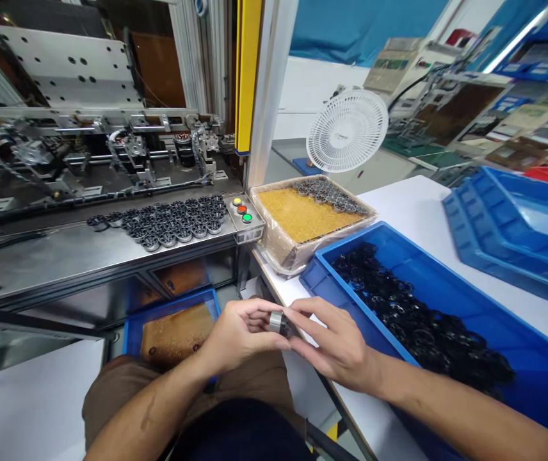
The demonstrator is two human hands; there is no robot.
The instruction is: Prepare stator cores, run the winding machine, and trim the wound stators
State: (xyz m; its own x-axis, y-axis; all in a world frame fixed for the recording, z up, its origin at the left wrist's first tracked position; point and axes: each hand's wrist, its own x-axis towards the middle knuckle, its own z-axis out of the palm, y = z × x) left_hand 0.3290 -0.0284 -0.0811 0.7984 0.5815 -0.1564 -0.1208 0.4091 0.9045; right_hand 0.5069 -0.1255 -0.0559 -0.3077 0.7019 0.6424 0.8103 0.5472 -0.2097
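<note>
My left hand (240, 333) and my right hand (334, 342) meet above my lap and pinch a small grey metal ring part (277, 321) between their fingertips. Both hands are closed on it. Just right of my hands a blue bin (533, 346) on the white table holds a heap of black ring parts (422, 323). Behind it a cardboard box (278, 246) lined with a yellow sheet carries several grey ring parts (329, 194) at its far corner.
Several grey ring parts (168, 223) lie in rows on the steel machine shelf (63, 256) beside a button panel (242, 212). A blue tray (132, 333) sits under the shelf. Stacked empty blue bins (514, 224) and a white fan (347, 131) stand further right.
</note>
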